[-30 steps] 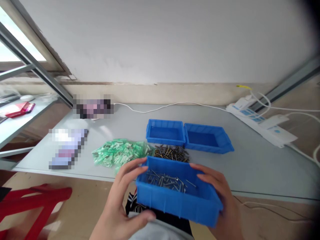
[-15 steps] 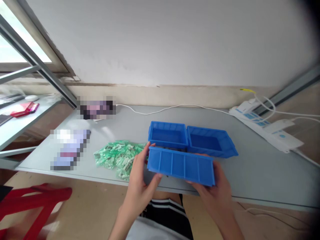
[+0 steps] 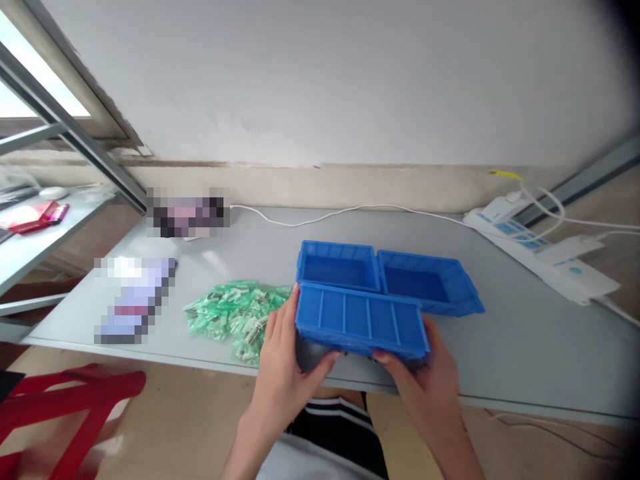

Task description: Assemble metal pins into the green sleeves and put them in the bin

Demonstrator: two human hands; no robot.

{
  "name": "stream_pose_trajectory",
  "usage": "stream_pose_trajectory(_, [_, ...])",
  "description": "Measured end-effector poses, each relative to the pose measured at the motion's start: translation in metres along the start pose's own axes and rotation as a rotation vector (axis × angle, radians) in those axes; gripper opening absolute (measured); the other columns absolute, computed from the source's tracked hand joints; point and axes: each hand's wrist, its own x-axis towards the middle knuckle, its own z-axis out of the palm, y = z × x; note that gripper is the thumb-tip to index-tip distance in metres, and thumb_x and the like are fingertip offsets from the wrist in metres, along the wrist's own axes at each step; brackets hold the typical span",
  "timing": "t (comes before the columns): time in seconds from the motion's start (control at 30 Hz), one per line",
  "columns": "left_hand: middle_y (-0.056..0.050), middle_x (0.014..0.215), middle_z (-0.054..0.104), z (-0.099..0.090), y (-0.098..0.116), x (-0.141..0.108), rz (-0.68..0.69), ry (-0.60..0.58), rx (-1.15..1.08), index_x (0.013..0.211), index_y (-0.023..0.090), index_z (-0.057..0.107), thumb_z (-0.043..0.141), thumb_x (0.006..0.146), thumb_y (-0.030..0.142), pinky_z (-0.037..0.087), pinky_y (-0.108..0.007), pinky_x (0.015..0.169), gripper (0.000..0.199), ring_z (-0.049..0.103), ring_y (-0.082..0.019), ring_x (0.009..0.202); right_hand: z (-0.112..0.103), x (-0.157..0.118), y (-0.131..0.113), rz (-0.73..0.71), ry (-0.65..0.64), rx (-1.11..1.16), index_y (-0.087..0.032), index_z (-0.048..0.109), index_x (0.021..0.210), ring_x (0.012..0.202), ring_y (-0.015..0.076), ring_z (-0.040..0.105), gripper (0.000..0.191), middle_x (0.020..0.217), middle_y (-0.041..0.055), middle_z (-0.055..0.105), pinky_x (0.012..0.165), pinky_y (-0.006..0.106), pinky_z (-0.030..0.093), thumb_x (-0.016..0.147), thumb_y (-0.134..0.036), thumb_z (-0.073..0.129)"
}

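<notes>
Both hands clamp the blue parts bin (image 3: 361, 321) by its ends, left hand (image 3: 285, 357) at 9 o'clock, right hand (image 3: 425, 373) at 3; tipped away over tabletop (image 3: 525, 333) edge, likely emptying

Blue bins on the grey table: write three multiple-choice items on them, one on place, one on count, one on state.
1. Where is the green pile?
A. left of the bins
B. inside a bin
C. on the power strip

2. How many blue bins show?
A. two
B. three
C. five

3. How is the held bin?
A. flat, opening up
B. stacked in another
C. tipped, ribbed underside toward the camera

Answers:
1 A: the pile lies on the table beside the left hand.
2 B: one held, two behind it.
3 C: the ribs face us, both hands, right hand too, gripping its ends.
</notes>
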Motion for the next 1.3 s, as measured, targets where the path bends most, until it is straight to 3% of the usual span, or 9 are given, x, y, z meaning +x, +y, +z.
stream_pose_trajectory(0.07, [-0.023, 0.164, 0.047, 0.001, 0.003, -0.003, -0.001, 0.066, 0.072, 0.174, 0.026, 0.020, 0.082, 0.091, 0.044, 0.050, -0.059, 0.111, 0.104, 0.050, -0.043, 0.146, 0.000, 0.000, 0.001, -0.018, -0.015, -0.018, -0.024, 0.063, 0.132, 0.091, 0.0312, 0.074, 0.059, 0.107, 0.0108, 0.076, 0.073, 0.042, 0.061, 0.087, -0.058, 0.081])
stream_pose_trajectory(0.13, [-0.022, 0.162, 0.048, 0.001, 0.006, -0.010, 0.030, 0.252, 0.113, 0.171, 0.028, 0.030, 0.083, 0.089, 0.044, 0.053, -0.057, 0.105, 0.099, 0.052, -0.043, 0.144, 0.001, 0.000, 0.002, -0.020, -0.017, -0.024, -0.024, 0.063, 0.132, 0.092, 0.0316, 0.074, 0.058, 0.107, 0.0105, 0.076, 0.074, 0.043, 0.061, 0.088, -0.058, 0.080])
stream_pose_trajectory(0.23, [-0.013, 0.130, 0.069, 0.000, 0.010, -0.026, 0.188, 0.494, 0.095, 0.151, 0.034, 0.058, 0.076, 0.092, 0.029, 0.059, -0.048, 0.089, 0.062, 0.067, -0.033, 0.116, 0.002, 0.000, 0.003, -0.007, -0.018, -0.008, -0.024, 0.061, 0.135, 0.095, 0.0322, 0.073, 0.061, 0.108, 0.0108, 0.075, 0.080, 0.045, 0.061, 0.088, -0.058, 0.079])
stream_pose_trajectory(0.3, [-0.007, 0.101, 0.075, 0.001, 0.015, -0.033, 0.325, 0.405, 0.059, 0.128, 0.030, 0.070, 0.070, 0.094, 0.023, 0.059, -0.044, 0.081, 0.034, 0.071, -0.028, 0.097, 0.002, 0.000, 0.003, -0.005, -0.027, 0.008, -0.024, 0.060, 0.137, 0.096, 0.0317, 0.073, 0.060, 0.110, 0.0107, 0.075, 0.083, 0.046, 0.061, 0.090, -0.057, 0.078])
stream_pose_trajectory(0.37, [-0.006, 0.092, 0.078, 0.007, 0.022, -0.033, 0.432, 0.208, 0.046, 0.110, 0.025, 0.073, 0.070, 0.095, 0.021, 0.059, -0.040, 0.080, 0.016, 0.072, -0.025, 0.092, 0.003, 0.001, 0.001, -0.011, -0.036, 0.010, -0.025, 0.060, 0.136, 0.097, 0.0312, 0.072, 0.058, 0.111, 0.0102, 0.074, 0.085, 0.046, 0.061, 0.091, -0.057, 0.077])
stream_pose_trajectory(0.47, [-0.007, 0.098, 0.081, 0.021, 0.028, -0.027, 0.509, 0.025, 0.055, 0.103, 0.021, 0.075, 0.071, 0.095, 0.017, 0.058, -0.038, 0.082, 0.010, 0.073, -0.023, 0.091, 0.003, 0.003, -0.003, -0.022, -0.042, -0.007, -0.025, 0.059, 0.137, 0.098, 0.0309, 0.072, 0.057, 0.111, 0.0098, 0.074, 0.087, 0.046, 0.060, 0.093, -0.057, 0.075])
stream_pose_trajectory(0.63, [-0.010, 0.107, 0.081, 0.032, 0.030, -0.023, 0.417, -0.097, 0.076, 0.113, 0.020, 0.075, 0.069, 0.099, 0.022, 0.055, -0.041, 0.081, 0.015, 0.071, -0.026, 0.092, 0.001, 0.006, -0.009, -0.032, -0.071, 0.035, -0.026, 0.059, 0.136, 0.100, 0.0287, 0.072, 0.052, 0.113, 0.0084, 0.074, 0.087, 0.042, 0.060, 0.096, -0.054, 0.073])
stream_pose_trajectory(0.9, [-0.011, 0.114, 0.080, 0.030, 0.029, -0.027, 0.375, -0.117, 0.044, 0.118, 0.021, 0.073, 0.072, 0.098, 0.021, 0.055, -0.042, 0.084, 0.020, 0.071, -0.029, 0.098, 0.001, 0.011, -0.012, 0.015, -0.104, 0.225, -0.025, 0.060, 0.133, 0.104, 0.0260, 0.073, 0.046, 0.118, 0.0079, 0.075, 0.087, 0.036, 0.062, 0.098, -0.052, 0.074])
stream_pose_trajectory(1.3, [-0.013, 0.117, 0.076, 0.023, 0.027, -0.025, 0.325, -0.107, -0.091, 0.120, 0.017, 0.070, 0.067, 0.098, 0.009, 0.058, -0.038, 0.092, 0.024, 0.068, -0.026, 0.107, 0.002, 0.017, -0.011, 0.041, -0.105, 0.258, -0.025, 0.064, 0.126, 0.098, 0.0246, 0.072, 0.040, 0.117, 0.0081, 0.075, 0.081, 0.034, 0.060, 0.101, -0.055, 0.069])
